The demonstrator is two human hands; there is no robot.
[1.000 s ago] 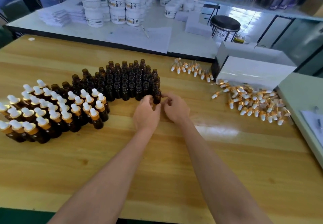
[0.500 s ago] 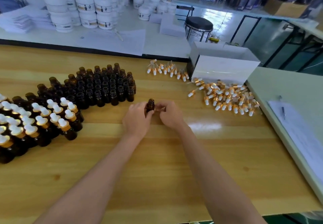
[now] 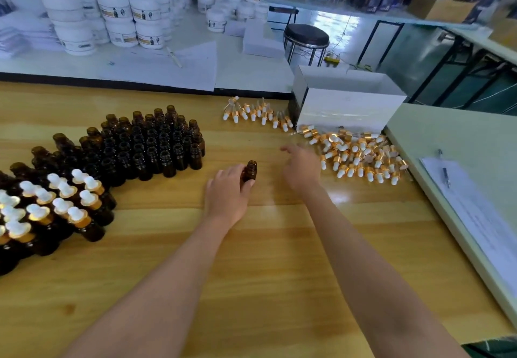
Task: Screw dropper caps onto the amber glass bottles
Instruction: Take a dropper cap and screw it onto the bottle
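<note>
Amber bottle (image 3: 249,171) stands uncapped left of the cap pile (image 3: 358,156), our left hand (image 3: 226,198) gripping its body: probably light, slick, breakable glass. Our right hand (image 3: 302,169) hovers spread beside that pile.

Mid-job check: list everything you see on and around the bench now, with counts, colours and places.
single bottle: one, amber, uncapped, upright at table centre
uncapped bottles: dozens, amber, block left of centre
capped bottles: many, amber with white-gold droppers, near left edge
dropper cap pile: many, white-gold, right, before the box
dropper cap row: over a dozen, white-gold, left of the box
box: one, white, open, far right
table: one, tan wood
jars: many, white, back bench
stool: one, black seat, behind the box
pen: one, on paper, right side table
left hand: grips the single bottle
right hand: empty, beside the pile
</note>
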